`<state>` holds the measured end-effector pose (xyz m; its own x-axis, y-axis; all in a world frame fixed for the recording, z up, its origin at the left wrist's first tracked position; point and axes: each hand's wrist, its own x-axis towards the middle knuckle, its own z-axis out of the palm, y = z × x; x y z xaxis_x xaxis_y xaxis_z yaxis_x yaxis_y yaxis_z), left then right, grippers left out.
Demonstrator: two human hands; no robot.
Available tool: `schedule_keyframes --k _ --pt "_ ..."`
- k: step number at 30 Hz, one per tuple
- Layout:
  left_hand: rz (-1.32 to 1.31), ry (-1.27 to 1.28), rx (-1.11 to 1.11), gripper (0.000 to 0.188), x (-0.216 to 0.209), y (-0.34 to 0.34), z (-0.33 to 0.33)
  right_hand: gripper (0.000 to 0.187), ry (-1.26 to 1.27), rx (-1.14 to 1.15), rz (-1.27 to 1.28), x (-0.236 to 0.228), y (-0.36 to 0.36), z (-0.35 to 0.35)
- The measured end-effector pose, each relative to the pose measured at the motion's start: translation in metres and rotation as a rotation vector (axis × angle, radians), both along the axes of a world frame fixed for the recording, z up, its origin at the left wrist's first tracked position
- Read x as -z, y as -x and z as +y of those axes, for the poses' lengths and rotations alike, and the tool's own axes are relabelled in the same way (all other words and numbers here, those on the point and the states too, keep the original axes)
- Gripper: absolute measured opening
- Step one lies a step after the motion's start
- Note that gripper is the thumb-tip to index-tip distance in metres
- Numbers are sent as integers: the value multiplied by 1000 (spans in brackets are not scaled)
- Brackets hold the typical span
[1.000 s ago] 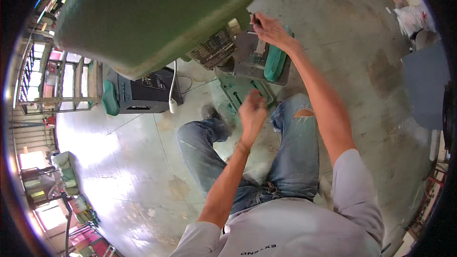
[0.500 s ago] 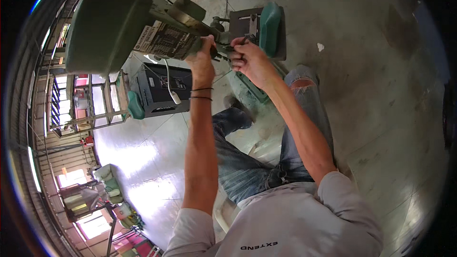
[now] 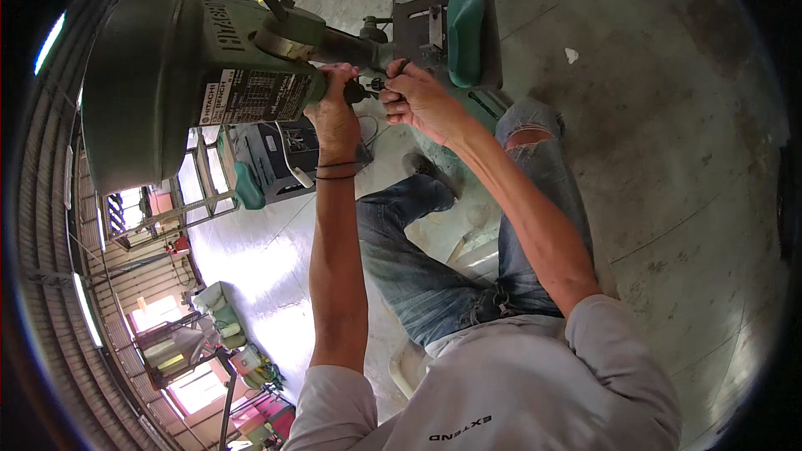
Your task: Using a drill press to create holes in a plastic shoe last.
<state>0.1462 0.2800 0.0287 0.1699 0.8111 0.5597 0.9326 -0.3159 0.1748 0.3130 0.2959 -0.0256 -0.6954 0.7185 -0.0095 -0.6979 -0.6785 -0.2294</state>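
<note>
From here, the right hand (image 3: 424,107) pinches a small dark metal tool (image 3: 378,83); the left hand (image 3: 337,119) (its grip I can't tell) touches the bulky green metal drill press (image 3: 213,58).

Left hand (image 3: 336,117) touches a drill press (image 3: 238,54); right hand (image 3: 428,107) holds a dark tool (image 3: 403,68).

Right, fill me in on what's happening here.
A person is working with both hands at what looks like a green drill press. The left hand is against the front of its head, while the right hand holds a small dark piece close to the parts beneath. Beyond the hands, a long teal piece lies on a dark plate.
</note>
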Motion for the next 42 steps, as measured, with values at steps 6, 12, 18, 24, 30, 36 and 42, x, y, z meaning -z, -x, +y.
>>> schedule_keyframes --k 6,12,18,24,30,36,42 --pt "-388 111 161 30 0 6 4 15 -37 -22 -122 -5 16 -5" --pt "-593 229 306 31 -7 9 5 16 -6 -25 -56 -4 17 -6" --pt "-1078 472 289 15 -12 4 9 9 -603 452 -562 -2 36 -10" --pt "-1271 602 327 19 -17 5 9 6 -723 355 -669 3 31 -13" --pt "-1253 605 456 18 -16 12 15 6 -802 491 -558 10 45 -20" --pt "-1108 214 0 43 -20 -46 -24 32 -1129 548 -761 26 47 -25" --pt "-556 170 -264 71 -13 -37 -34 26 -960 519 -590 25 54 -36"
